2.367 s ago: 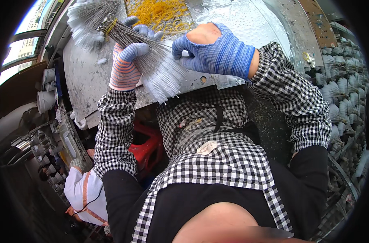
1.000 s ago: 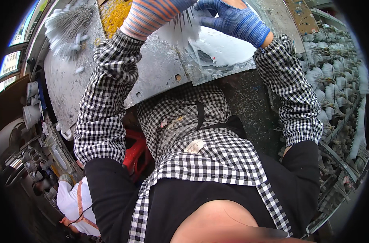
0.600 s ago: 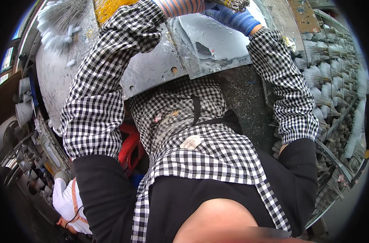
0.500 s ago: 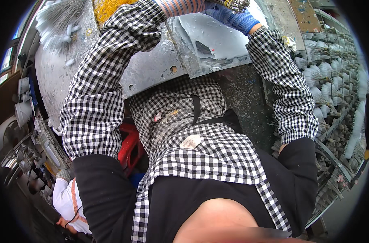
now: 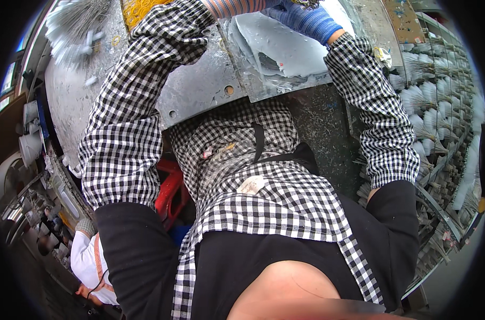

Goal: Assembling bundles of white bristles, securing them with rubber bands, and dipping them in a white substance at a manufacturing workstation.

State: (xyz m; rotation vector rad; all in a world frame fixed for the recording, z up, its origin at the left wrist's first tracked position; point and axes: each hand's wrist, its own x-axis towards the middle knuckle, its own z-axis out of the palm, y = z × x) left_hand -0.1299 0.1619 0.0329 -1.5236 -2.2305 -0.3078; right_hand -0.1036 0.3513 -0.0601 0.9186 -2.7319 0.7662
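Both my hands are at the top edge of the head view, partly cut off by it. My left hand, in an orange, grey and white striped glove, reaches toward the right one; its fingers run out of view. My right hand, in a blue striped glove, is closed with its fingers pointing left. Against it, a bundle of thin wire stems just shows at the edge. Under the right hand lies a crumpled pale plastic sheet on the metal tabletop.
Yellow rubber bands are heaped beyond my left sleeve. White-bristled wire brushes lie at the far left. More brushes fill a rack on the right. A red plastic stool stands below the table; another person is at lower left.
Both hands have shifted slightly upward, farther out of view. Less of the wire bundle shows now. The other person at lower left has moved slightly.
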